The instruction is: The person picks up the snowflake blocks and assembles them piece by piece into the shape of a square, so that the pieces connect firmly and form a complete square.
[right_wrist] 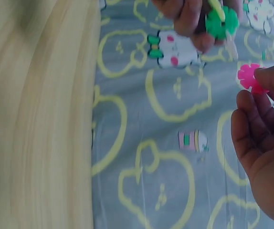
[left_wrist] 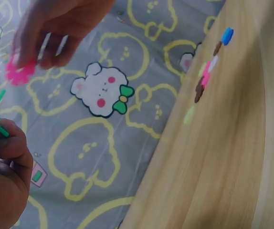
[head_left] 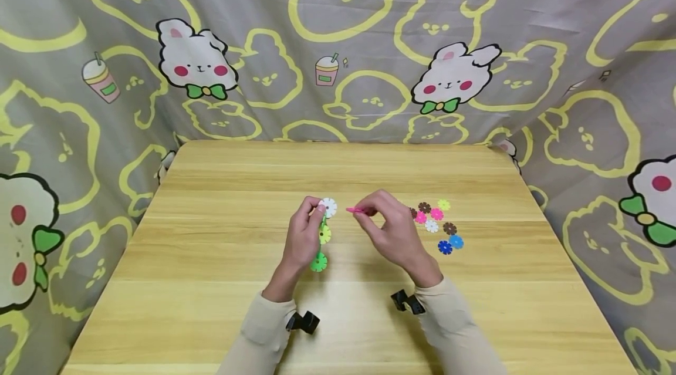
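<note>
My left hand (head_left: 302,239) grips a short chain of slotted plastic snowflake discs by its upper end, left of the table's middle. In that chain a white disc (head_left: 330,207) is at the top, a yellow-green disc (head_left: 325,235) lower and a green disc (head_left: 318,262) at the bottom; another green disc (right_wrist: 221,24) shows in the right wrist view. Between thumb and fingertips my right hand (head_left: 393,234) pinches a pink snowflake disc (right_wrist: 247,75), seen edge-on from the head. A small gap separates the pink disc from the white one.
Loose discs lie on the wooden table (head_left: 211,304) to the right of my right hand, among them a dark blue disc (head_left: 445,247), a light blue disc (head_left: 456,241), a brown disc (head_left: 450,227) and a yellow disc (head_left: 443,204). A patterned curtain (head_left: 364,23) surrounds the table's back and sides.
</note>
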### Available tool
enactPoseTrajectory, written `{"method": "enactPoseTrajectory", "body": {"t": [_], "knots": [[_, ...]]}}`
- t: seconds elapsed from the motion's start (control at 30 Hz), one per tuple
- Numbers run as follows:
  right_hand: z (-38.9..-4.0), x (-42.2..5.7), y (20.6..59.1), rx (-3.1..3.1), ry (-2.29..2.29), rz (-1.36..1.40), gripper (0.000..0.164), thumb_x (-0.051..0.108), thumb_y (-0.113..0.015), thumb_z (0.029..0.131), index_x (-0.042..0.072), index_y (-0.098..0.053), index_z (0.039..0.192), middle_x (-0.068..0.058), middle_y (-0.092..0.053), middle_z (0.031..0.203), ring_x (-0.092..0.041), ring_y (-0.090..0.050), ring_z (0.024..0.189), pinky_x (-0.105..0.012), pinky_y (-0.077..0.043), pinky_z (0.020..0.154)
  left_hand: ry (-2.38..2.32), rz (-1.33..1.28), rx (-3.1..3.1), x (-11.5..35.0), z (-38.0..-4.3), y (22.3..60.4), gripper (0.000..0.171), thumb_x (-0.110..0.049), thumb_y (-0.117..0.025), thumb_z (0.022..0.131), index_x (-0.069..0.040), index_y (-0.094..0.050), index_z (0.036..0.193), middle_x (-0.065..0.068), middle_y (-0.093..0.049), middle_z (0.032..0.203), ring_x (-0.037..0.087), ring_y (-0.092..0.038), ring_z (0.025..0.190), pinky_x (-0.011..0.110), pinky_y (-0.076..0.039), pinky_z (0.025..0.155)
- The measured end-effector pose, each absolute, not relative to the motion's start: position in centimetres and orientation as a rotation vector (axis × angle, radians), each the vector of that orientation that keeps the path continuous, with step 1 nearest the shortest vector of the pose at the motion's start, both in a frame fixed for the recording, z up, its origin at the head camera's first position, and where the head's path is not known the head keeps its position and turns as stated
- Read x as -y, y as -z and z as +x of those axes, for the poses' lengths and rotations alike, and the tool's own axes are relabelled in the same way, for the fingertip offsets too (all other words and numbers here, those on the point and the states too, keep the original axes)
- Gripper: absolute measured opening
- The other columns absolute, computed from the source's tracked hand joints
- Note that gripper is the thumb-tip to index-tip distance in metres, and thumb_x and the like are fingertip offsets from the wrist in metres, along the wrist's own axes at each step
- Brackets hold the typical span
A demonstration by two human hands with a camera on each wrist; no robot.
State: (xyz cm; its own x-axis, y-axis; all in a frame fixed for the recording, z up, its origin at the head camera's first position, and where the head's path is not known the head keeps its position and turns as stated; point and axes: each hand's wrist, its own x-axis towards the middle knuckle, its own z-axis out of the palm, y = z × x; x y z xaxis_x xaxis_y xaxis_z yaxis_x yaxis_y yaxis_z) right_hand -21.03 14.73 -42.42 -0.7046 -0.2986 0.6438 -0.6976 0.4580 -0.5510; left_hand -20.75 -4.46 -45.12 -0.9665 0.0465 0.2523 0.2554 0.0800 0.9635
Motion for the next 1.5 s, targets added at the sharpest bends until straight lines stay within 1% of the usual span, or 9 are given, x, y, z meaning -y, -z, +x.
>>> {"method": "enactPoseTrajectory", "body": {"t": [0.17, 0.27, 0.5, 0.67, 0.83, 1.1, 1.2, 1.33, 1.5], "knots": [[-21.0, -13.3, 42.2, 2.24, -1.14, 0.882, 0.006, 0.014, -0.066, 0.092, 0.009, -0.067, 0.09, 0.0, -0.064, 0.088, -0.01, -0.06, 0.079, -0.026, -0.054, 0.069, 2.013, -0.312, 2.186, 4.5, -20.8, 45.1, 0.019, -0.017, -0.043, 0.103, -0.003, -0.056, 0.101, 0.013, -0.048, 0.082, 0.01, -0.041, 0.058, 0.019, -0.035, 0.052], [-21.0, -13.1, 42.2, 2.241, -1.118, 0.874, 0.006, 0.014, -0.066, 0.092, 0.009, -0.068, 0.09, 0.0, -0.064, 0.088, -0.01, -0.059, 0.079, -0.026, -0.053, 0.069, 2.019, -0.317, 2.184, 4.6, -20.7, 45.0, 0.019, -0.017, -0.042, 0.103, -0.004, -0.056, 0.101, 0.011, -0.047, 0.081, 0.011, -0.042, 0.059, 0.02, -0.035, 0.053], [-21.0, -12.9, 42.5, 2.249, -1.097, 0.879, 0.006, 0.013, -0.066, 0.091, 0.009, -0.069, 0.089, 0.001, -0.065, 0.089, -0.01, -0.061, 0.081, -0.019, -0.052, 0.073, 2.087, -0.307, 2.177, 4.6, -20.6, 44.9, 0.02, -0.012, -0.038, 0.104, -0.002, -0.054, 0.101, 0.009, -0.047, 0.078, 0.013, -0.045, 0.064, 0.02, -0.038, 0.056], [-21.0, -12.9, 42.4, 2.245, -1.061, 0.885, 0.004, 0.011, -0.068, 0.09, 0.01, -0.071, 0.087, 0.001, -0.064, 0.088, -0.01, -0.062, 0.08, -0.022, -0.053, 0.073, 2.126, -0.287, 2.2, 4.5, -20.6, 44.4, 0.02, -0.006, -0.035, 0.103, 0.002, -0.052, 0.098, 0.013, -0.049, 0.077, 0.013, -0.046, 0.065, 0.02, -0.038, 0.057], [-20.9, -12.9, 42.3, 2.225, -1.057, 0.874, 0.004, 0.011, -0.069, 0.089, 0.009, -0.072, 0.087, 0.0, -0.065, 0.087, -0.011, -0.062, 0.079, -0.023, -0.053, 0.071, 2.099, -0.325, 2.213, 4.4, -19.7, 42.5, 0.021, -0.005, -0.035, 0.103, 0.004, -0.051, 0.094, 0.018, -0.049, 0.074, 0.011, -0.046, 0.063, 0.019, -0.038, 0.056], [-21.1, -12.8, 42.4, 2.191, -1.103, 0.889, 0.01, 0.016, -0.068, 0.091, 0.008, -0.073, 0.087, 0.0, -0.065, 0.087, -0.012, -0.063, 0.08, -0.016, -0.05, 0.075, 2.101, -0.357, 2.232, 4.3, -19.3, 41.6, 0.023, -0.007, -0.033, 0.104, 0.004, -0.05, 0.095, 0.02, -0.049, 0.075, 0.011, -0.046, 0.064, 0.019, -0.038, 0.057], [-21.1, -12.8, 42.6, 2.185, -1.106, 0.897, 0.007, 0.014, -0.07, 0.089, 0.007, -0.073, 0.088, -0.001, -0.065, 0.086, -0.012, -0.063, 0.079, -0.014, -0.05, 0.077, 2.087, -0.369, 2.236, 4.1, -19.8, 43.0, 0.025, -0.013, -0.032, 0.106, 0.001, -0.05, 0.094, 0.019, -0.049, 0.075, 0.012, -0.046, 0.063, 0.019, -0.039, 0.056], [-21.1, -12.8, 42.9, 2.174, -1.096, 0.894, 0.005, 0.009, -0.074, 0.084, 0.004, -0.073, 0.085, -0.001, -0.065, 0.083, -0.012, -0.063, 0.076, -0.015, -0.052, 0.073, 2.098, -0.393, 2.249, 3.9, -20.4, 44.8, 0.027, -0.019, -0.029, 0.107, -0.003, -0.048, 0.095, 0.015, -0.049, 0.074, 0.014, -0.047, 0.061, 0.02, -0.039, 0.053], [-21.0, -12.8, 43.1, 2.149, -1.09, 0.889, 0.008, 0.012, -0.072, 0.086, 0.004, -0.073, 0.083, -0.001, -0.064, 0.079, -0.011, -0.061, 0.07, -0.015, -0.051, 0.065, 2.117, -0.425, 2.262, 3.7, -20.4, 44.9, 0.028, -0.017, -0.026, 0.107, 0.001, -0.045, 0.097, 0.014, -0.049, 0.075, 0.015, -0.048, 0.062, 0.02, -0.038, 0.053]]}}
